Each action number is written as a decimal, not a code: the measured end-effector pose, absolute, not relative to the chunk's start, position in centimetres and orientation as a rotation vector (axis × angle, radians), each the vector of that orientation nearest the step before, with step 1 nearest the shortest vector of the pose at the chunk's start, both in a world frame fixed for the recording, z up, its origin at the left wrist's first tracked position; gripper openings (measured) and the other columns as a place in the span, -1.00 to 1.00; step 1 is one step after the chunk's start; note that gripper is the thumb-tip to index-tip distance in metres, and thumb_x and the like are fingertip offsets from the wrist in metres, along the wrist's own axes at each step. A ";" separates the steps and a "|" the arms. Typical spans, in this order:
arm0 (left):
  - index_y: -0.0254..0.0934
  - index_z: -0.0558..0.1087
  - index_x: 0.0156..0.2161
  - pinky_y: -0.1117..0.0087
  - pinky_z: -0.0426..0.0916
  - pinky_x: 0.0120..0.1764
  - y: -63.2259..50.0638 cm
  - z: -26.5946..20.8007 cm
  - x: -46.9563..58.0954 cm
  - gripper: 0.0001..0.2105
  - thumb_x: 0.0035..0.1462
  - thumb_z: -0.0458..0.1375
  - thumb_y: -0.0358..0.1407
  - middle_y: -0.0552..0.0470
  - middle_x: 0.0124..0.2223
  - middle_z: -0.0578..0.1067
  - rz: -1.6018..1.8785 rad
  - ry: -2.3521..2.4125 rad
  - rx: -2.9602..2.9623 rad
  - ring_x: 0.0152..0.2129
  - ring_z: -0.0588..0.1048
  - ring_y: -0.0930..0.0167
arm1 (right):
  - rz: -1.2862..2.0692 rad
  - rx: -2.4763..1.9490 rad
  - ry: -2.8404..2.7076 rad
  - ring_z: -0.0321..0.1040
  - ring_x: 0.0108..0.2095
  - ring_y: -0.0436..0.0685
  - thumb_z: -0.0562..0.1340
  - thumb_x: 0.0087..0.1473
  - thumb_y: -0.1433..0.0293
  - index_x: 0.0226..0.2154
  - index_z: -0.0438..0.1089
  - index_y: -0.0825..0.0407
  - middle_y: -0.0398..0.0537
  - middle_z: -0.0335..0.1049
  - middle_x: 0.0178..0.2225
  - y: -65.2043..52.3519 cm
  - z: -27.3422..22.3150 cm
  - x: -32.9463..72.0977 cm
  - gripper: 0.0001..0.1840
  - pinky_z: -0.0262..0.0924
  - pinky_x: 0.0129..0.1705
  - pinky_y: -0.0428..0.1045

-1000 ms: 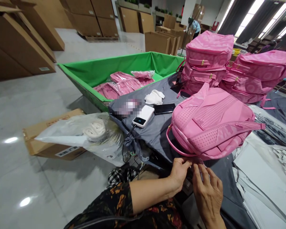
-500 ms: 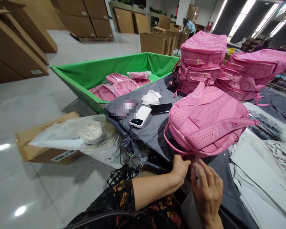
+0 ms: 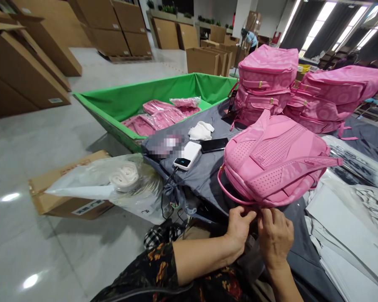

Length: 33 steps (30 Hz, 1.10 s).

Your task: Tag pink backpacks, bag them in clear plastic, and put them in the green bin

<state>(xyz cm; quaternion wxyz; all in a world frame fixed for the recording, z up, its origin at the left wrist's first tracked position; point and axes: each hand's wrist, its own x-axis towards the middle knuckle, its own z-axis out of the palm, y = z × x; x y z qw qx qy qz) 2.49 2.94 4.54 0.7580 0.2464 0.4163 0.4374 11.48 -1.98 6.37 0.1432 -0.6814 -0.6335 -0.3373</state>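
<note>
A pink backpack (image 3: 277, 157) lies on the grey-covered table in front of me, its padded back panel and shoulder straps facing up. My left hand (image 3: 240, 226) is closed in a pinch just under the backpack's near edge, beside its looped handle. Close to its right, my right hand (image 3: 275, 235) has its fingers curled together at the same edge. What the fingertips hold is hidden by the hands and the bag.
Stacked pink backpacks (image 3: 267, 71) stand behind. A white power bank (image 3: 187, 155), a black phone (image 3: 214, 145) and a white cloth (image 3: 200, 131) lie left. White sheets (image 3: 349, 235) lie right. Beyond is a green bin (image 3: 113, 105) with wrapped pink items; a carton (image 3: 91, 209) sits on the floor.
My right hand has moved up to the backpack's edge and its fingers have curled in. The clear plastic piece seen by its fingers before is now hidden. My left hand has barely moved.
</note>
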 end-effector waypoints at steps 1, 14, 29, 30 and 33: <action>-0.37 0.60 -0.49 0.37 0.33 -0.30 3.0 4.8 2.3 -0.78 -0.27 0.38 -0.23 -0.02 -0.47 0.55 0.950 0.902 0.547 -0.48 0.41 0.40 | -0.952 -1.960 -1.873 0.27 -0.32 0.14 0.04 0.34 0.46 -0.28 0.31 0.01 -0.03 0.39 -0.35 -2.1 6.6 11.5 -0.82 0.04 -0.22 0.05; -0.37 0.63 -0.45 0.47 0.23 -0.49 2.8 7.7 0.9 -0.80 -0.18 0.33 -0.23 0.00 -0.52 0.53 0.840 0.751 0.695 -0.59 0.35 0.48 | -0.904 -1.995 -1.948 0.22 -0.34 0.20 0.10 0.21 0.49 -0.37 0.27 -0.03 -0.04 0.32 -0.43 -2.2 7.2 10.6 -0.86 -0.01 -0.25 0.08; -0.32 0.59 -0.40 0.27 0.35 -0.16 3.8 3.6 3.4 -0.56 -0.34 0.51 -0.03 -0.06 -0.40 0.59 0.707 0.424 0.340 -0.35 0.52 0.29 | -0.281 -1.810 -1.643 0.36 -0.47 0.09 0.08 0.37 0.12 -0.37 0.41 0.02 -0.10 0.48 -0.46 -2.5 6.9 12.5 -0.59 0.08 -0.28 0.01; -0.31 0.61 -0.37 0.28 0.36 -0.18 3.9 3.6 3.5 -0.52 -0.38 0.52 -0.01 -0.07 -0.39 0.60 0.688 0.407 0.317 -0.35 0.53 0.28 | -0.217 -1.828 -1.599 0.35 -0.48 0.09 0.10 0.35 0.08 -0.40 0.42 0.01 -0.11 0.47 -0.47 -2.4 6.9 12.8 -0.57 0.09 -0.29 0.02; -0.32 0.64 -0.30 0.30 0.38 -0.25 3.8 3.7 2.9 -0.43 -0.44 0.55 0.01 -0.07 -0.39 0.61 0.637 0.427 0.304 -0.40 0.54 0.30 | -0.049 -1.920 -1.435 0.33 -0.44 0.15 0.15 0.25 -0.02 -0.48 0.43 -0.01 -0.08 0.45 -0.48 -2.3 7.2 13.3 -0.51 0.11 -0.31 0.02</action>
